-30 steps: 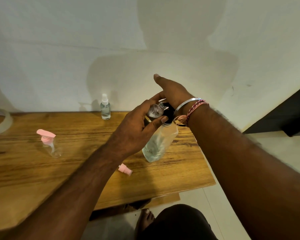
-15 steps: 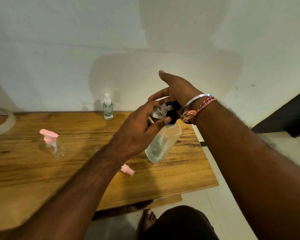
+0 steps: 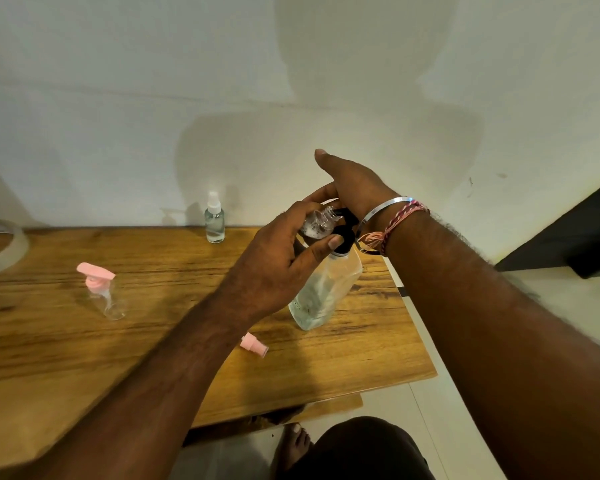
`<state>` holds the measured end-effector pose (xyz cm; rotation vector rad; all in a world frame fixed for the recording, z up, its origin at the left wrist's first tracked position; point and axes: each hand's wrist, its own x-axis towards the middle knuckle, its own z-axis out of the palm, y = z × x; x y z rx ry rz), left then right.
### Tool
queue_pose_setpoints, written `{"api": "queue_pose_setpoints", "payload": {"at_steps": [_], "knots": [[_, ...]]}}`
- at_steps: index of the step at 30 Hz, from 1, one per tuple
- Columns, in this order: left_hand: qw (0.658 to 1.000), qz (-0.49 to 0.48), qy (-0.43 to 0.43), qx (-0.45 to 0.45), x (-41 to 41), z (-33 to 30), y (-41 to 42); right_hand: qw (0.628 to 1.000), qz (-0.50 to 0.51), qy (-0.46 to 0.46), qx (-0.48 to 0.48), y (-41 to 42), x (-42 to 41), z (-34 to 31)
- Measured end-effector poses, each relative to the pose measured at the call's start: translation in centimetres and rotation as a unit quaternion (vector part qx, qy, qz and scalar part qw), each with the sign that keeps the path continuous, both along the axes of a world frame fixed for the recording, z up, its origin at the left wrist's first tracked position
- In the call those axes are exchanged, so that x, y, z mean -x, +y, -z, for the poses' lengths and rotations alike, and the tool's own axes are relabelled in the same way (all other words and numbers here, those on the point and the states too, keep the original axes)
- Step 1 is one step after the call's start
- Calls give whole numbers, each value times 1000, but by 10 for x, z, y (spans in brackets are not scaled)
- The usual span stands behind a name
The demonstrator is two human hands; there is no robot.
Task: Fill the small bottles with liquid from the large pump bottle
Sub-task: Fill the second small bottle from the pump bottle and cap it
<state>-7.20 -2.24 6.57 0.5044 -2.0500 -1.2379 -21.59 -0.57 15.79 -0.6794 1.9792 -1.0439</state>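
Note:
The large clear pump bottle (image 3: 323, 292) with a black pump head (image 3: 345, 230) stands tilted on the wooden table (image 3: 153, 341). My left hand (image 3: 278, 261) grips a small clear open bottle (image 3: 317, 223), held tilted with its mouth at the black nozzle; a little liquid and bubbles show inside it. My right hand (image 3: 350, 185) lies over the pump head with its palm down and fingers stretched out. The pump's top is hidden under that palm.
A small clear spray bottle with a white cap (image 3: 214, 220) stands at the table's back edge. A small bottle with a pink pump (image 3: 101, 289) stands at the left. A loose pink cap (image 3: 253, 345) lies near my left forearm. A tape roll (image 3: 4, 247) sits far left.
Both hands and the bottles stay together with only slight shifts. My right hand rose a little half a second ago and sits lower on the pump head now.

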Motion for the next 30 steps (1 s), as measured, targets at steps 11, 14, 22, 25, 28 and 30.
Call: {"api": "queue_pose_setpoints", "payload": {"at_steps": [11, 14, 22, 25, 28, 30], "knots": [[1000, -6, -29, -4, 1, 8, 0, 994, 8, 110, -20, -2, -1, 14], [1000, -5, -21, -8, 1, 5, 2, 995, 9, 99, -9, -1, -1, 11], [1000, 6, 3, -13, -3, -6, 1, 998, 1, -57, -28, -4, -3, -10], [1000, 6, -4, -7, -2, -4, 1, 997, -3, -72, -35, -3, -6, -13], [1000, 5, 0, -11, -2, -5, 1, 999, 5, -47, -26, -2, -6, -8], [1000, 2, 0, -10, -1, -5, 2, 999, 9, -30, -22, 1, -6, -6]]}}
